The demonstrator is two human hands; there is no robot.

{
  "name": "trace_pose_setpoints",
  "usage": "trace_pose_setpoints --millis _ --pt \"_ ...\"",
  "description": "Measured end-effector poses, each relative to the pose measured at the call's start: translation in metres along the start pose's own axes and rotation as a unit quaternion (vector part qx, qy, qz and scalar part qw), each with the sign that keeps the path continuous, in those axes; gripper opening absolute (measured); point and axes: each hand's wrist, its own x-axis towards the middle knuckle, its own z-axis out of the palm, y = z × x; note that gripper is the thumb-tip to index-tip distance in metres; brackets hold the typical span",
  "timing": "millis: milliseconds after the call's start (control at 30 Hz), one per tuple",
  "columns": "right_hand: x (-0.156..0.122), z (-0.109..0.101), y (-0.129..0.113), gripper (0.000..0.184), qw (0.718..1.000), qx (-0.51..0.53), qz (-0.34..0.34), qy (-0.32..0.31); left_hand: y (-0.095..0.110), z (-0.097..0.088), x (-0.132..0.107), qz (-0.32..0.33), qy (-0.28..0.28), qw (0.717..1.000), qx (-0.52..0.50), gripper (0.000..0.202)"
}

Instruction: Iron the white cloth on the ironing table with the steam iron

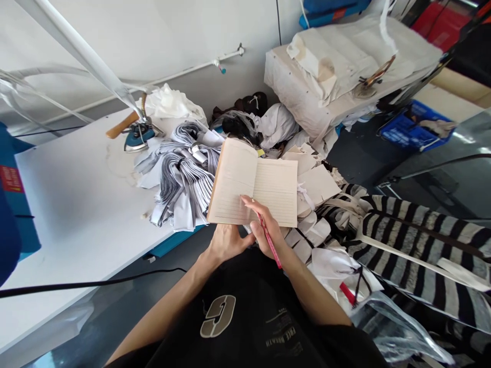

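White table [76,194], iron [138,138] near its back edge; left hand [227,243] holds open notebook [275,189] at bottom, right hand [266,221] grips pink pen [271,244].

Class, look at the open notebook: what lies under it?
The left hand, partly hidden, reaches beneath the lower edge of the notebook. Gray cloth bundles show beside it; whatever else the notebook covers cannot be seen.

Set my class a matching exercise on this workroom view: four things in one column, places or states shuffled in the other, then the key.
1. Ruled notebook
2. Red pen
3. Blue clothes iron
4. Plastic crate

A. On the white table, beside grey fabric bundles
B. Held in the right hand
C. Toward the picture's right side, things inside
D. Open, pages up

Pairs: 1-D, 2-B, 3-A, 4-C
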Motion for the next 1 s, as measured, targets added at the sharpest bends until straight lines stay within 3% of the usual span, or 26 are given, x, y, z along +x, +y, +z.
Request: trace_pose_setpoints --millis 133,267,400,500,600,733,1000 --pt "-0.005 -0.009 0.004 0.042 0.999 -0.034 0.002 0.041 0.012 -0.005 0.001 -0.112 0.078 0.989 -0.064 0.047" --pt "-0.002 -0.023 0.004 0.043 0.993 -0.094 -0.009 0.069 0.029 -0.037 0.010 -0.174 0.126 0.967 -0.139 0.037" --pt "0.006 -0.021 0.005 0.045 0.993 -0.106 -0.041 0.034 0.037 -0.078 0.030 -0.210 0.046 0.966 -0.143 0.035" --pt "0.008 -0.017 0.007 0.045 0.993 -0.101 -0.041 0.036 0.035 -0.094 0.043 -0.207 -0.032 0.962 -0.174 0.037" --pt "0.005 -0.018 0.009 0.042 0.993 -0.087 -0.021 0.076 0.033 -0.093 0.049 -0.213 -0.081 0.954 -0.193 0.040" --pt "0.000 -0.027 0.010 0.039 0.989 -0.068 0.023 0.127 0.037 -0.077 0.050 -0.203 -0.097 0.941 -0.251 0.045" --pt "-0.002 -0.030 0.015 0.038 0.988 0.006 0.031 0.152 0.042 -0.048 0.050 -0.139 -0.023 0.951 -0.276 0.045"
